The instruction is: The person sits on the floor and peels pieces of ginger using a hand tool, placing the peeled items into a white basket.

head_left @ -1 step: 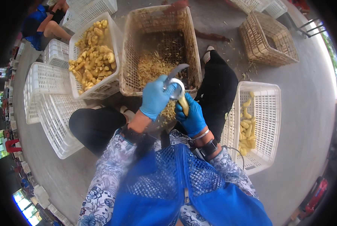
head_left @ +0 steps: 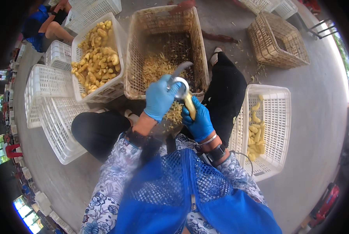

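My left hand [head_left: 157, 99], in a light blue glove, is closed around a curved-blade tool [head_left: 179, 73]. Its grey blade sticks out up and right, over the near right part of the dirty crate. A pale, shiny ring-shaped part [head_left: 183, 86] shows beside the fingers; whether it belongs to the same tool I cannot tell. My right hand [head_left: 200, 121], gloved in darker blue, is wrapped around a yellow, elongated root-like piece [head_left: 189, 106] that tilts up and left. The upper end of this piece meets the ring, and its lower part is hidden in the fingers.
Ahead stands a stained crate [head_left: 203, 50] with pale peelings [head_left: 159, 68]. At its left, a white crate [head_left: 117, 43] holds knobbly yellow pieces [head_left: 98, 54]; at my right, another crate [head_left: 278, 117] holds smoother ones [head_left: 255, 134]. My knees flank the work. Another person [head_left: 46, 25] sits far left.
My left hand has shifted slightly left, and the blade tip sits a little further left and higher. The right hand has hardly moved and keeps its grip on the yellow piece.
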Motion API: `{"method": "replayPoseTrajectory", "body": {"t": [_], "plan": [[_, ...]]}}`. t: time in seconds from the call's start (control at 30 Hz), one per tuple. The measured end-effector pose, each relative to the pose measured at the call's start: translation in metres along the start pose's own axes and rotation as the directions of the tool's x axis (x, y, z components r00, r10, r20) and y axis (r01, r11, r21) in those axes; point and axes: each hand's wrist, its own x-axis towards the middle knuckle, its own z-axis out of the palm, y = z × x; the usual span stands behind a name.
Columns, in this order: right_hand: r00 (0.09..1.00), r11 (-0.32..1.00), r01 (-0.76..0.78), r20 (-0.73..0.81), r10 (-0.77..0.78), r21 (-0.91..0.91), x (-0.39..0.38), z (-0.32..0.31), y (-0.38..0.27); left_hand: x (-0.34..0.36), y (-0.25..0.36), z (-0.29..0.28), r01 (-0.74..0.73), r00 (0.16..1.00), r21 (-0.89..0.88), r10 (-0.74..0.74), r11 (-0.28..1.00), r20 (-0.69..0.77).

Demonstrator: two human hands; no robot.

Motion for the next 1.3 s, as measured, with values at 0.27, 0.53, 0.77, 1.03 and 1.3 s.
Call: {"method": "replayPoseTrajectory", "body": {"t": [0.27, 0.53, 0.77, 1.03, 1.3], "plan": [[0.999, 0.998, 0.027, 0.042, -0.030, 0.064, 0.002, -0.008, 0.001, -0.019, 0.007, 0.005, -0.026, 0.998, -0.072, 0.030, 0.997, 0.060], [0.997, 0.993, -0.043, 0.068, 0.035, 0.108, -0.001, -0.003, -0.003, 0.012, -0.034, -0.004, 0.062, 0.993, -0.020, -0.064, 0.998, -0.099], [0.986, 0.906, 0.145, -0.021, -0.167, -0.397, -0.018, 0.001, -0.022, 0.027, -0.066, -0.038, 0.355, 0.920, -0.460, -0.392, 0.813, 0.018], [0.993, 0.859, 0.106, 0.097, -0.065, -0.501, -0.012, 0.019, -0.032, 0.007, -0.029, -0.019, 0.602, 0.753, -0.527, -0.208, 0.600, 0.624], [0.902, 0.703, 0.431, 0.239, -0.360, -0.565, 0.004, 0.013, -0.021, -0.024, -0.004, -0.006, 0.781, 0.590, -0.623, -0.368, 0.035, 0.719]]}}
